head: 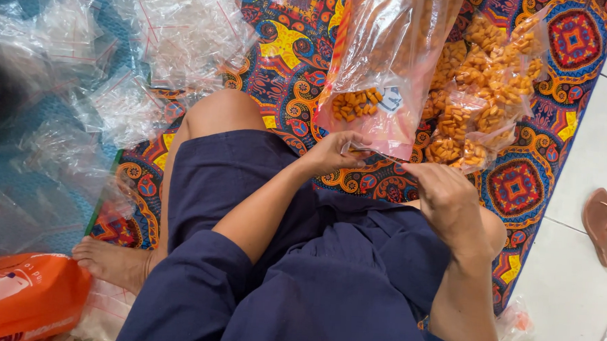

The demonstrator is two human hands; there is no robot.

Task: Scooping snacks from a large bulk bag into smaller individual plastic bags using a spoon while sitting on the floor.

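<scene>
Snack bag (382,78) pinched at its lower edge by left hand (335,153), right hand (445,197) curled beside, grip unclear.

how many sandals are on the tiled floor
1. A single brown sandal lies on the white tiles at the right edge, beside the patterned mat. A second one may sit outside the view.

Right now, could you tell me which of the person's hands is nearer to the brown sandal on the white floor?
Right. The right hand is on the sandal's side, at the clear bag's lower edge; the left hand grips that edge farther from it.
</scene>
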